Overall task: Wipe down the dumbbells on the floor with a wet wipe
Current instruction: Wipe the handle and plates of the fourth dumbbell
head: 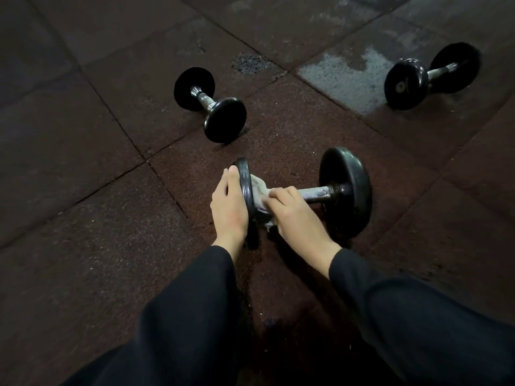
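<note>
Tiled floor (83,190) — three dumbbells (317,192) (204,100) (443,71)

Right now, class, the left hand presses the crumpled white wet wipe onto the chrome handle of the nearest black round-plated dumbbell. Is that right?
No: the right hand presses the white wipe onto the dumbbell's chrome handle, as the head view shows.

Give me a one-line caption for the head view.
Right hand presses a wet wipe to the nearest dumbbell while the left hand steadies its plate.
</note>
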